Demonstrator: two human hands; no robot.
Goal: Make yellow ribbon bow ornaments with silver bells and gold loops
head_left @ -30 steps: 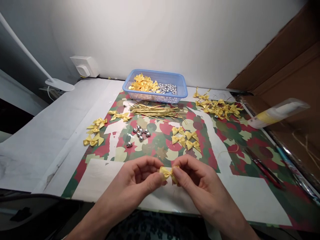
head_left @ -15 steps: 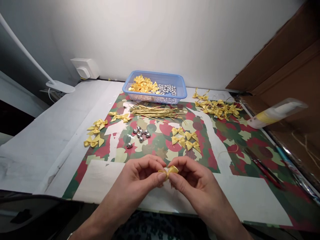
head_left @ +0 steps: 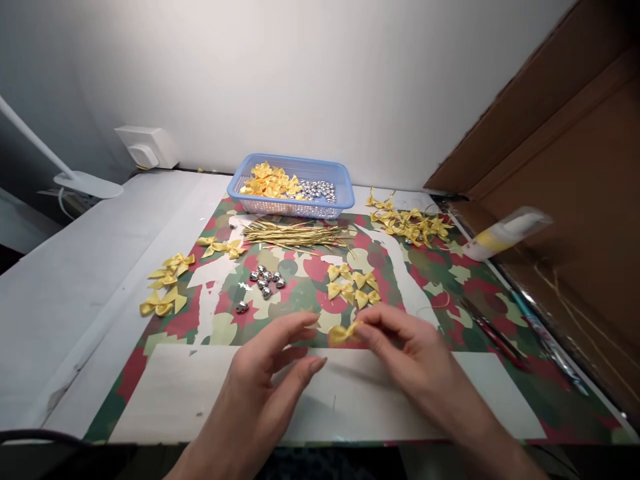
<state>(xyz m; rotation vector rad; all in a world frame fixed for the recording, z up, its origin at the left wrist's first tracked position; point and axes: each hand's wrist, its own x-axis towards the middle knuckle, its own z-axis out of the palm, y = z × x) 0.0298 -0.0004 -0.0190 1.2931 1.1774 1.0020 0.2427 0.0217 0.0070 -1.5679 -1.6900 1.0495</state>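
Observation:
Pinched between the thumb and fingers of my right hand [head_left: 407, 347] is a yellow ribbon bow [head_left: 342, 333], held just over the patterned sheet. My left hand [head_left: 273, 373] is to the left of that bow, fingers apart and holding nothing. Several yellow bows [head_left: 354, 285] lie in a small group right beyond the held one. Small silver jingle bells [head_left: 267, 280] are gathered farther left, past my left fingertips. At the left edge of the sheet rest more bows [head_left: 167, 283].
A blue basket [head_left: 293, 208] with bows and bells stands by the wall. Before it lies a bundle of gold twist ties [head_left: 295, 235]. To the right are a pile of bows with ties [head_left: 413, 223], a glue bottle [head_left: 505, 233], tweezers [head_left: 493, 333] and a cardboard box [head_left: 545, 133].
My left hand has let go of the bow and opened, drawing away to the left. My right hand still holds the bow, slightly farther right. The whole view has shifted a little.

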